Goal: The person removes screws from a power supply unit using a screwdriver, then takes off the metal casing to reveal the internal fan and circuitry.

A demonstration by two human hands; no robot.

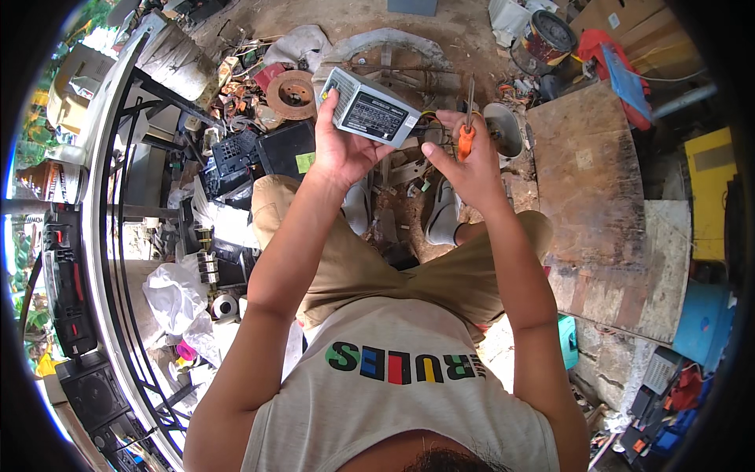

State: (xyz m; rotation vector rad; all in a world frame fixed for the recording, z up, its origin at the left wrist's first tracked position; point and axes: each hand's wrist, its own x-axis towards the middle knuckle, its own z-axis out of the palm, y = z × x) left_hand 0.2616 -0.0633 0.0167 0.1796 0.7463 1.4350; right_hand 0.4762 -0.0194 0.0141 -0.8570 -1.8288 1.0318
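Observation:
A grey metal computer power supply (397, 101) with a black label rests tilted in my left hand (343, 153), whose thumb presses its vented end while the fingers pass underneath. From its right end runs a bundle of coloured wires (428, 119) toward my right hand (478, 171). That hand holds a screwdriver (465, 143) by its orange handle, the shaft pointing away from me. My right thumb sticks out toward the power supply without touching it. Where the wires end behind the right fingers is hidden.
Between my feet lies scattered scrap. Beyond the power supply are a rusty disc (296, 95) and a heap of parts; a grey pot (503, 130) stands by my right hand. Wooden boards (586, 169) lie at right, a metal-framed rack (106, 259) at left.

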